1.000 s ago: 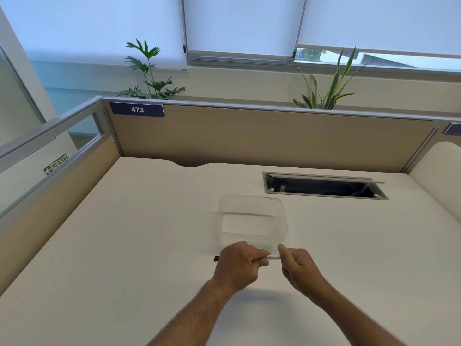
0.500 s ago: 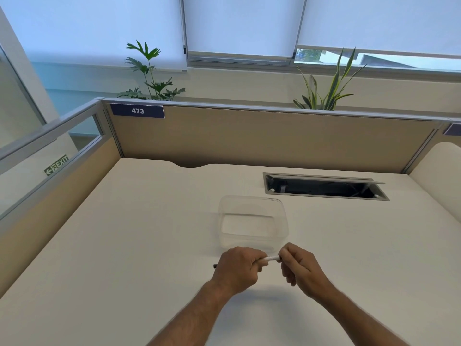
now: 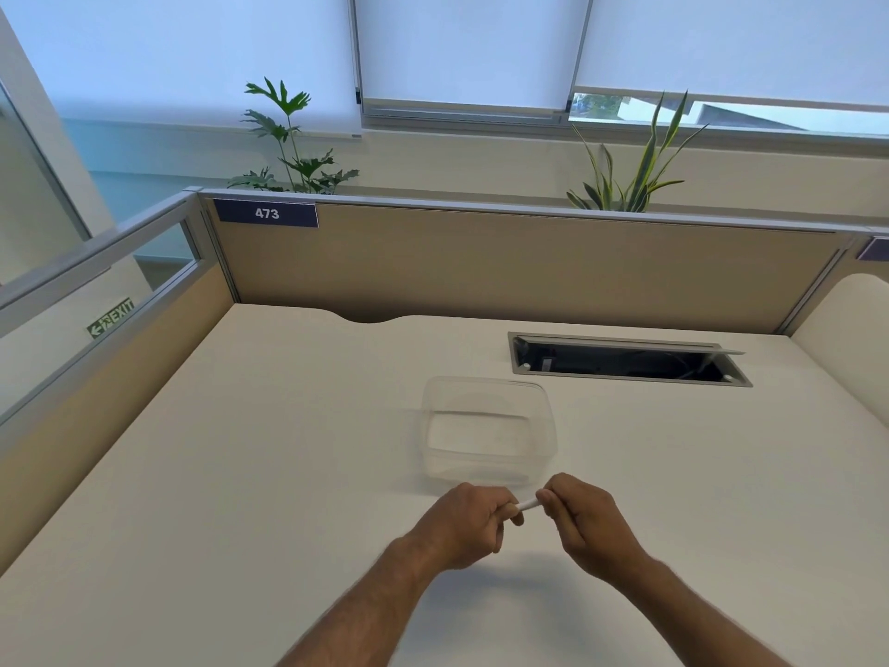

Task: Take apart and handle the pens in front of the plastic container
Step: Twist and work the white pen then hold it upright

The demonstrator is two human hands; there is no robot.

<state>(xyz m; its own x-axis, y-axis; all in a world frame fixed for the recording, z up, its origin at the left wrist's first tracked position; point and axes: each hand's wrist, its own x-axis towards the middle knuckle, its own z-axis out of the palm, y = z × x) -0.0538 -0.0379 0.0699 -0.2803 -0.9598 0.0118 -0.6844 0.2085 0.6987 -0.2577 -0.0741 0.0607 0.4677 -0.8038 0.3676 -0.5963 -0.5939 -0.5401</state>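
A clear plastic container (image 3: 488,392) stands open on the white desk (image 3: 240,474). Just in front of it I hold a white pen (image 3: 527,504) between both hands, a little above the desk. My left hand (image 3: 464,524) is closed around the pen's left part and hides most of it. My right hand (image 3: 584,522) pinches the right end with its fingertips. Only a short white stretch of the pen shows between the hands. The container looks empty.
An open cable slot (image 3: 625,361) is set into the desk behind and right of the container. Tan partition walls (image 3: 481,267) close the desk at the back and left. A rounded white panel (image 3: 851,329) stands at the far right.
Both hands have drawn closer together and lifted slightly with the pen. The dark tip that stuck out left of my left hand is now hidden.
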